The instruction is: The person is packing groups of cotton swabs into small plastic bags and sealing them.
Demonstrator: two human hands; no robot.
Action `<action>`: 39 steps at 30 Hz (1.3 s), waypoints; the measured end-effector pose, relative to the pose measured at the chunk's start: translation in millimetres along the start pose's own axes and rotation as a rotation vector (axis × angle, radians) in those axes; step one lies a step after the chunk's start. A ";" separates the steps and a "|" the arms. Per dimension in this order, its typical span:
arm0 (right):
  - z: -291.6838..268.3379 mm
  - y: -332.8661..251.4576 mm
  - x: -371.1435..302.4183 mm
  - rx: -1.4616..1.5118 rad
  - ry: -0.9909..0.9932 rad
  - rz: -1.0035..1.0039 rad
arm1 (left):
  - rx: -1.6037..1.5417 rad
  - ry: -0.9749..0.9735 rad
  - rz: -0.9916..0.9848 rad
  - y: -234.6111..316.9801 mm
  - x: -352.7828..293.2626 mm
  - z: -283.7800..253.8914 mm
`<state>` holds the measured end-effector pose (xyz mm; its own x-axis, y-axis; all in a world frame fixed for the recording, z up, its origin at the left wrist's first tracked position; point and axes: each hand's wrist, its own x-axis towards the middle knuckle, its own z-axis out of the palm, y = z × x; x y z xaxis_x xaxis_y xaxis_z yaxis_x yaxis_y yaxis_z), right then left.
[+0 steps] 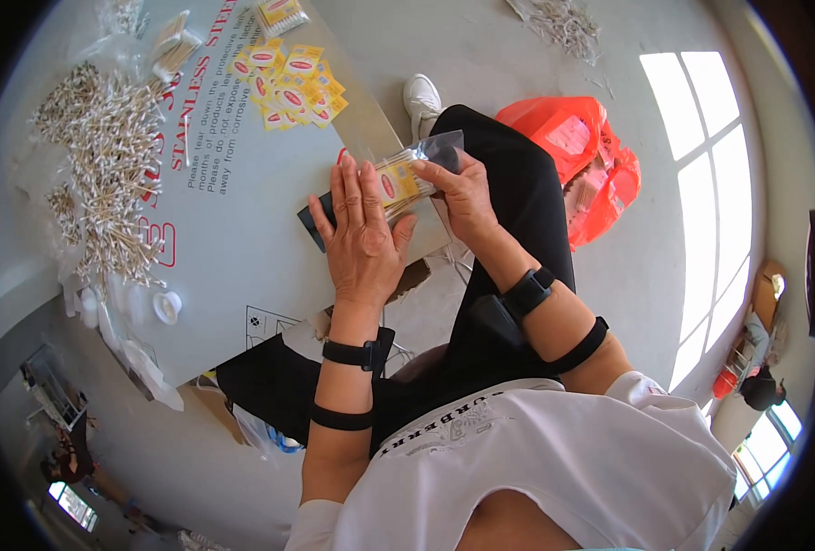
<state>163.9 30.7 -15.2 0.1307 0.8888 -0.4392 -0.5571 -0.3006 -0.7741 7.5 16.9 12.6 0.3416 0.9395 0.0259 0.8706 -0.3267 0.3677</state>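
A small clear plastic bag of cotton swabs (396, 182) with a yellow and white card in it lies at the near right edge of the table. My left hand (365, 234) rests flat on the bag's left part, its fingers stretched out. With thumb and fingers, my right hand (467, 197) pinches the right end of the bag, where loose clear film sticks out past the fingers. Under my left hand a dark flat strip (310, 230) shows; the rest of it is hidden.
A big heap of loose cotton swabs (105, 174) covers the table's left side. Yellow cards (293, 87) lie scattered at the far side, near a packed bag of swabs (281, 16). A white round lid (167, 308) sits front left. On the floor stands a red plastic bag (614, 184) with packs inside.
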 end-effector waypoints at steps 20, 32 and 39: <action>206.0 14.0 84.4 -1.179 -0.436 -0.793 | 0.000 0.577 -0.391 -232.9 26.0 -92.9; 213.4 39.5 104.5 -1.430 -0.651 -0.913 | 0.215 0.582 -0.295 -226.0 65.2 -85.7; 200.7 28.7 100.8 -1.025 -0.388 -0.691 | -0.107 0.620 -0.233 -176.2 37.9 -65.3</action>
<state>-3.6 181.0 9.9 -0.2035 0.9550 0.2156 0.4305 0.2851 -0.8564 -156.2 116.7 9.5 -0.1454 0.8801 0.4520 0.8460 -0.1263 0.5179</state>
